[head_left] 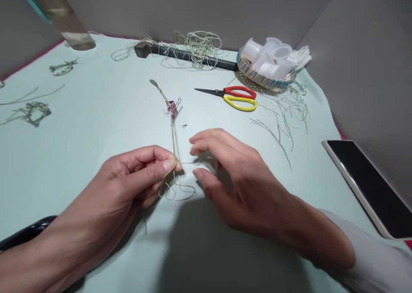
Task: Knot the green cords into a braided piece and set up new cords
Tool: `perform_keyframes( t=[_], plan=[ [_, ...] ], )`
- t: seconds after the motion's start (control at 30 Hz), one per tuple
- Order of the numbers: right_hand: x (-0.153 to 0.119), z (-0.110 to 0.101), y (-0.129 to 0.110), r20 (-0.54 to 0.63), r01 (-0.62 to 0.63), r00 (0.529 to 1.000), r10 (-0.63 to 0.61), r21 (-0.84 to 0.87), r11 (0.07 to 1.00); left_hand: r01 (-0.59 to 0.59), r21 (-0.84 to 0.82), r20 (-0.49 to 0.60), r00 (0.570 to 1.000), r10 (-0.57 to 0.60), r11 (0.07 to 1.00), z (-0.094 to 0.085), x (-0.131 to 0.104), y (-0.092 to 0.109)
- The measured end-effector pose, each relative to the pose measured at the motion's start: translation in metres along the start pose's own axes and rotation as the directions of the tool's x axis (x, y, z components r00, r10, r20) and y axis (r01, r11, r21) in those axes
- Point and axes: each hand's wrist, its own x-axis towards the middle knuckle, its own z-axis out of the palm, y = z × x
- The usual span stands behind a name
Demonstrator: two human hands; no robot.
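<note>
"What's on the surface (122, 104)?"

"Two hands: the left hand (128, 177) pinched shut on the braided cord's near end, the right hand (241, 177) just rightward, thumb and fingers parted."

"And the braided cord (173, 134)?"

"Runs away from the person — left hand nearer. One thin strand (188, 163) points rightward (held or not, I can't tell)."

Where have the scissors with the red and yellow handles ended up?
In the head view, the scissors lie right of centre on the table, beyond the right hand and just nearer than the basket of white spools.
</note>
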Motion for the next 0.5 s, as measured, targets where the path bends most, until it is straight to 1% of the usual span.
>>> perform_keyframes(
  t=[0.03,0.07,0.1,0.13,0.17,0.2,0.27,0.3,0.33,0.4,0.43,0.5],
  plan=[
    [0.002,0.000,-0.003,0.043,-0.112,0.993,0.107,0.154,0.982,-0.004,-0.008,0.005,1.000,0.004,1.000,0.000,0.000,0.000],
    [0.004,0.001,-0.006,0.104,-0.240,0.970,0.219,0.286,0.928,-0.007,-0.017,0.010,1.000,0.007,1.000,0.000,-0.001,-0.001],
    [0.006,0.002,-0.008,0.181,-0.367,0.930,0.321,0.389,0.845,-0.012,-0.026,0.012,1.000,0.012,1.000,0.000,-0.001,-0.001],
    [0.008,0.003,-0.010,0.270,-0.480,0.877,0.398,0.464,0.744,-0.016,-0.033,0.010,1.000,0.017,0.999,0.000,-0.001,-0.002],
    [0.010,0.005,-0.012,0.356,-0.563,0.826,0.436,0.525,0.638,-0.022,-0.036,0.007,1.000,0.022,0.999,-0.001,0.000,-0.002],
    [0.012,0.006,-0.013,0.429,-0.618,0.786,0.445,0.575,0.536,-0.028,-0.038,0.008,1.000,0.028,0.999,-0.001,0.000,-0.003],
    [0.014,0.009,-0.014,0.529,-0.672,0.736,0.422,0.648,0.360,-0.029,-0.055,0.024,0.999,0.030,0.998,-0.001,0.002,-0.003],
    [0.015,0.010,-0.014,0.554,-0.682,0.723,0.412,0.668,0.299,-0.025,-0.073,0.036,0.999,0.028,0.997,0.000,0.002,-0.003],
    [0.015,0.011,-0.014,0.562,-0.685,0.716,0.413,0.678,0.265,-0.017,-0.096,0.047,0.999,0.022,0.995,0.000,0.002,-0.004],
    [0.014,0.010,-0.016,0.551,-0.691,0.707,0.443,0.672,0.267,0.003,-0.138,0.042,0.999,0.003,0.990,0.000,0.002,-0.004],
    [0.013,0.010,-0.017,0.537,-0.692,0.706,0.461,0.660,0.292,0.009,-0.145,0.026,1.000,-0.005,0.989,0.000,0.002,-0.005],
    [0.010,0.009,-0.019,0.496,-0.684,0.718,0.488,0.629,0.369,0.010,-0.124,-0.010,1.000,-0.012,0.992,-0.001,0.001,-0.007]
  ],
)
